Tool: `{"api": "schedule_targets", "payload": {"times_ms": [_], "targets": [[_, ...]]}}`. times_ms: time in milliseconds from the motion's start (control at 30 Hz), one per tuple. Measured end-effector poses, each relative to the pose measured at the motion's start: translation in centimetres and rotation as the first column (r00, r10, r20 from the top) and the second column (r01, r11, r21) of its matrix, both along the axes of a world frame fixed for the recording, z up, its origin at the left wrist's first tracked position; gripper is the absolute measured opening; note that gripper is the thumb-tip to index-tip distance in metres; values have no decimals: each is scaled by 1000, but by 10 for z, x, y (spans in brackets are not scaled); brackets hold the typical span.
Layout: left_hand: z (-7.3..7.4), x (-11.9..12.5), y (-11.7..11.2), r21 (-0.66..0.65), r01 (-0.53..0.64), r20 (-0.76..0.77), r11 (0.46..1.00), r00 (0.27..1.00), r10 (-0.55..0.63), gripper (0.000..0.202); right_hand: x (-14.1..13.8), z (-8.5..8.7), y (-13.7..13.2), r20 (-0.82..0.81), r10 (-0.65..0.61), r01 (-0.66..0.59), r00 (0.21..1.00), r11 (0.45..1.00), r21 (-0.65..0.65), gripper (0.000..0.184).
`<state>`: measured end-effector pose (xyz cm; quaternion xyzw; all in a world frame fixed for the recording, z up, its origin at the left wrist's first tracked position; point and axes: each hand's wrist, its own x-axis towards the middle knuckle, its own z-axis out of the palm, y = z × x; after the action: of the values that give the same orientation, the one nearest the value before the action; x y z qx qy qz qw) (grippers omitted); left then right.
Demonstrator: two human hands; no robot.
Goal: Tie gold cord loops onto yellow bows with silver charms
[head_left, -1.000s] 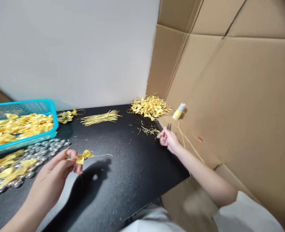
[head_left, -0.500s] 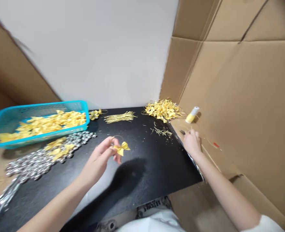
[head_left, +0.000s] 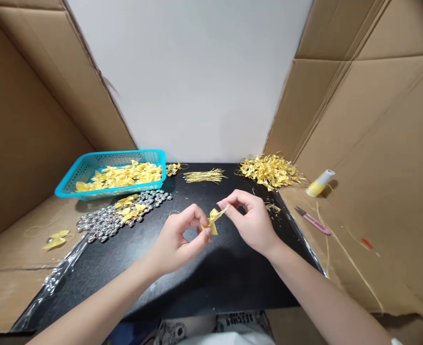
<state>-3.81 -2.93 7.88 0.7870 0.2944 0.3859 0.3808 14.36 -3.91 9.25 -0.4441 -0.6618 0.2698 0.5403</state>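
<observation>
A small yellow ribbon bow (head_left: 213, 223) is pinched between the thumb and fingertips of my left hand (head_left: 184, 239), over the middle of the black table. My right hand (head_left: 252, 223) is closed at the bow's upper right, its thumb and index finger pinching the gold cord ends (head_left: 223, 212) that stick out from the bow. A thin loop of cord (head_left: 174, 212) shows behind my left hand. Pink-handled thread snips (head_left: 314, 221) lie on the cardboard to the right of my right hand.
A blue basket (head_left: 65, 193) of yellow bows stands back left, with silver beads (head_left: 103, 223) before it. Gold cord lengths (head_left: 204, 176) lie at the back, beside a heap of finished-looking bows (head_left: 272, 170). A thread spool (head_left: 319, 183) and cardboard walls (head_left: 383, 143) are at right.
My right hand has left the snips at the right and come to the bow, pinching its cord ends. My left hand still holds the bow. The view has turned left.
</observation>
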Motion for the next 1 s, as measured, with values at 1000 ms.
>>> {"api": "schedule_targets", "payload": {"times_ms": [1000], "targets": [[-4, 39, 52, -585, 179, 410, 791, 907, 99, 33, 26, 1, 41, -482, 248, -473, 840, 770, -428, 29]]}}
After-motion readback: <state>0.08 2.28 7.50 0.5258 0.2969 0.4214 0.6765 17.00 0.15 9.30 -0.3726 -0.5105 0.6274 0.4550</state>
